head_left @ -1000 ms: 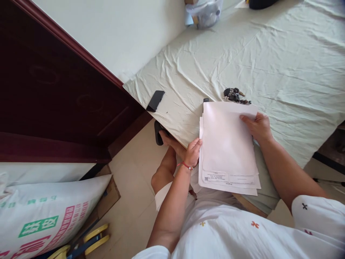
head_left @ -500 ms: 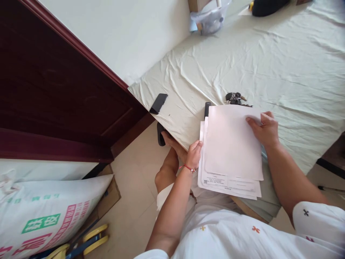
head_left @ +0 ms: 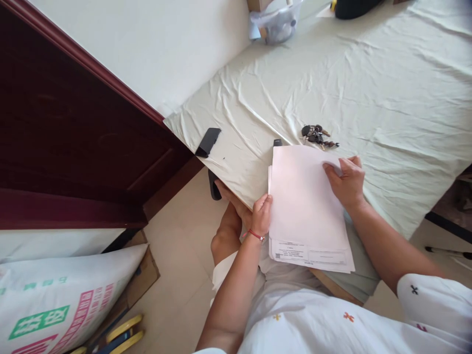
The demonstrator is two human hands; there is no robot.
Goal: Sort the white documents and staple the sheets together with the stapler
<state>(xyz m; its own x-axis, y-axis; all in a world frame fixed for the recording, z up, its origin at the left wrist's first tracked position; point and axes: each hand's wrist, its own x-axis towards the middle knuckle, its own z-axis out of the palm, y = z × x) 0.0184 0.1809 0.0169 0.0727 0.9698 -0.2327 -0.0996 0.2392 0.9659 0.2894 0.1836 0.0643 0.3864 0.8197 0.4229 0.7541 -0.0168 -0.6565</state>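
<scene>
A stack of paper sheets (head_left: 306,196) is held between my two hands over the near edge of the bed-like surface. Its top sheet is blank; below its lower edge a printed sheet (head_left: 313,254) sticks out, with upside-down text and a small square code. My left hand (head_left: 261,214), with a red string bracelet at the wrist, pinches the stack's left edge. At the upper right, my right hand (head_left: 346,181) grips the paper, thumb on top and fingers behind. Just beyond the stack lies a bunch of keys (head_left: 317,135). A small black object (head_left: 278,142) is partly hidden by the paper.
Pale wrinkled cloth (head_left: 387,113) covers the surface. A black flat object (head_left: 208,142) lies at its left corner. Farther back are a clear plastic container (head_left: 278,24) and a black item (head_left: 356,7). Left are a dark red door (head_left: 73,118) and a large white sack (head_left: 73,295).
My right hand has moved left with the top sheet, bringing it closer in line with the sheets beneath. More of the keys shows. The view has shifted slightly.
</scene>
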